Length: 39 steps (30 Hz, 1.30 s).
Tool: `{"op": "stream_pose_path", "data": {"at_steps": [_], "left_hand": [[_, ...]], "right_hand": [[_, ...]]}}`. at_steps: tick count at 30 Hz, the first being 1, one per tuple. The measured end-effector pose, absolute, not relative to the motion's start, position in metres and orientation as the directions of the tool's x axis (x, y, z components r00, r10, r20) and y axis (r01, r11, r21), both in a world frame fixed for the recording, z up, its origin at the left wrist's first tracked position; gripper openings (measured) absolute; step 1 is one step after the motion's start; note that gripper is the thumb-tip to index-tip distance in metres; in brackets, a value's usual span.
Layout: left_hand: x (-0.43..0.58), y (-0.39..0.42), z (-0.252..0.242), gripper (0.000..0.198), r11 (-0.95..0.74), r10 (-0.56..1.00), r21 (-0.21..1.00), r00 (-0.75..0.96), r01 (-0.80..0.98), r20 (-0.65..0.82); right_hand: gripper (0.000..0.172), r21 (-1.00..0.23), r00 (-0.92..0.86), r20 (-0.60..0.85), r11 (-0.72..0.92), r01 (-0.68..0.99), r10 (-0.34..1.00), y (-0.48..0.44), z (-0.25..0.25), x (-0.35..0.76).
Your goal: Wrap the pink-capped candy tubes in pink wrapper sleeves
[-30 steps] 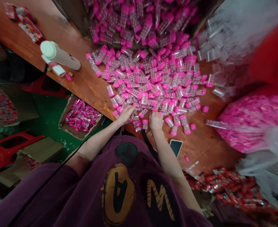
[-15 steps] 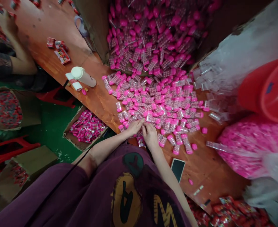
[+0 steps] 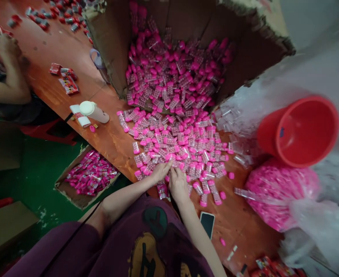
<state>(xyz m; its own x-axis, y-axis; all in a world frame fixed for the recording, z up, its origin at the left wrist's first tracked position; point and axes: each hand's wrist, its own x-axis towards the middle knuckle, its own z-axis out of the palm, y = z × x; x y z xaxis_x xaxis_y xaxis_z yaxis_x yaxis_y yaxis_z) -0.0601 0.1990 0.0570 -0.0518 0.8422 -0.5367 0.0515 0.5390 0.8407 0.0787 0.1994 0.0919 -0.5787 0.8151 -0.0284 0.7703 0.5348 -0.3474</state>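
My left hand [image 3: 160, 172] and my right hand [image 3: 178, 184] meet at the near edge of a heap of small clear bottles with pink caps [image 3: 183, 142]. The fingertips of both are pinched together, almost touching. Whatever lies between them is too small and covered to make out. Just below, a shiny pink wrapped packet [image 3: 162, 191] lies at the table edge between my wrists. The bottles hold small pink balls. More of them spill out of a large cardboard box [image 3: 112, 50] on its side behind the heap.
On the right stand a red bucket [image 3: 269, 132] and a bag of pink pieces [image 3: 281, 192]. A phone [image 3: 207, 224] lies near my right forearm. To the left are a white-lidded cup [image 3: 97, 113] and, lower down, a carton of pink packets [image 3: 68, 194]. Another person's arm [image 3: 12, 80] shows upper left.
My view has shifted, so the table scene sits lower and further left, showing more of the box and bucket. Both hands stay together at the heap's edge, fingers still pinched.
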Motion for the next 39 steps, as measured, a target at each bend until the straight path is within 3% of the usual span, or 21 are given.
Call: {"op": "stream_pose_path", "data": {"at_steps": [5, 8, 10, 14, 19, 22, 25, 30, 39], "left_hand": [[-0.074, 0.228, 0.059, 0.071, 0.477, 0.850, 0.859, -0.152, -0.185, -0.504], [-0.111, 0.250, 0.053, 0.061, 0.403, 0.786, 0.870, -0.380, -0.283, -0.488], [-0.149, 0.262, 0.046, 0.053, 0.348, 0.682, 0.880, -0.556, -0.323, -0.474], [-0.232, 0.271, 0.027, 0.034, 0.268, 0.419, 0.892, -0.790, -0.365, -0.449], [-0.288, 0.265, 0.000, 0.022, 0.274, 0.205, 0.872, -0.862, -0.405, -0.464], [-0.295, 0.261, -0.012, 0.025, 0.298, 0.211, 0.855, -0.844, -0.425, -0.493], [-0.297, 0.258, -0.016, 0.027, 0.310, 0.270, 0.855, -0.824, -0.415, -0.498], [-0.301, 0.253, -0.016, 0.027, 0.316, 0.340, 0.861, -0.800, -0.398, -0.494], [-0.301, 0.249, -0.021, 0.026, 0.281, 0.376, 0.894, -0.817, -0.349, -0.437]], "right_hand": [[0.035, -0.619, -0.481, 0.064, 0.413, 0.669, 0.874, 0.229, 0.097, 0.065], [0.031, -0.722, -0.461, 0.058, 0.356, 0.593, 0.886, 0.256, 0.097, 0.052], [0.040, -0.736, -0.468, 0.048, 0.348, 0.581, 0.882, 0.279, 0.093, 0.043], [0.046, -0.728, -0.459, 0.027, 0.332, 0.600, 0.888, 0.339, 0.079, 0.021], [0.025, -0.708, -0.449, 0.005, 0.320, 0.629, 0.894, 0.443, 0.059, -0.016], [0.035, -0.684, -0.458, 0.003, 0.336, 0.647, 0.889, 0.507, 0.045, -0.043], [0.041, -0.545, -0.483, 0.032, 0.420, 0.726, 0.875, 0.558, 0.035, -0.075], [0.049, -0.348, -0.498, -0.040, 0.455, 0.820, 0.867, 0.609, 0.026, -0.116], [0.053, -0.330, -0.729, -0.052, 0.677, 0.658, 0.683, 0.621, 0.008, -0.075]]}}
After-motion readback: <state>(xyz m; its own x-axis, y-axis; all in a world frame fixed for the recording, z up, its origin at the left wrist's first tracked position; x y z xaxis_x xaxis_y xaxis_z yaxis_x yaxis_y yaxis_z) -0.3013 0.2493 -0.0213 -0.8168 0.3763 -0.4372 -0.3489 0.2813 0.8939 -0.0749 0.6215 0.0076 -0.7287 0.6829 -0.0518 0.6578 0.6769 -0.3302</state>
